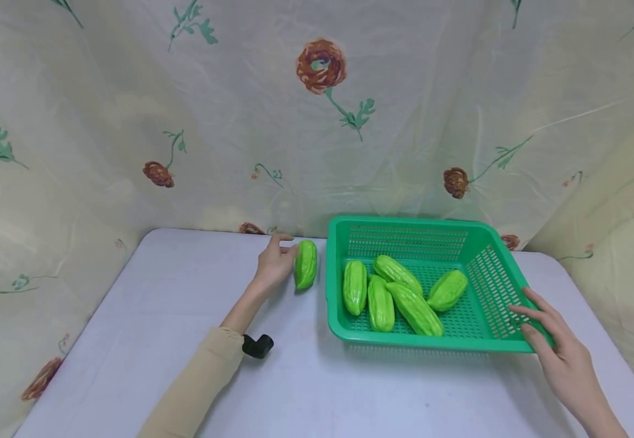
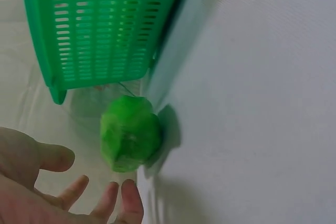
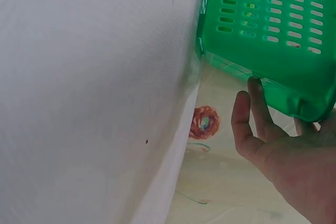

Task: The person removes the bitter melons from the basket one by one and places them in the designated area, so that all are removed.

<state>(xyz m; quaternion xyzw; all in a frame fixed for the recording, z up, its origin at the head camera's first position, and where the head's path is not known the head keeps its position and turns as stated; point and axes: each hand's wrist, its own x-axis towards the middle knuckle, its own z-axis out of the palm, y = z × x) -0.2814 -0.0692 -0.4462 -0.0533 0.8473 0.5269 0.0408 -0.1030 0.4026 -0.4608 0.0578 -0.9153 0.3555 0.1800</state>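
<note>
A bright green, ridged bitter melon [image 1: 306, 265] lies on the table to the left of the basket, and its end faces the left wrist view. Beside it is my left hand [image 1: 277, 263], thumb and fingers spread apart; in the left wrist view the hand [image 2: 63, 187] shows a gap to the bitter melon [image 2: 130, 134]. My right hand [image 1: 563, 356] holds the front right corner of the green plastic basket [image 1: 431, 342] by its rim. In the right wrist view, two fingers of that hand [image 3: 294, 156] extend below the rim. Inside the basket lie several more bitter melons [image 1: 416, 309].
A white cloth covers the table [image 1: 185, 286]. Behind and at both sides hangs a flower-patterned curtain [image 1: 240, 109], close to the table's back edge. A black strap piece [image 1: 258, 346] sits at the left wrist.
</note>
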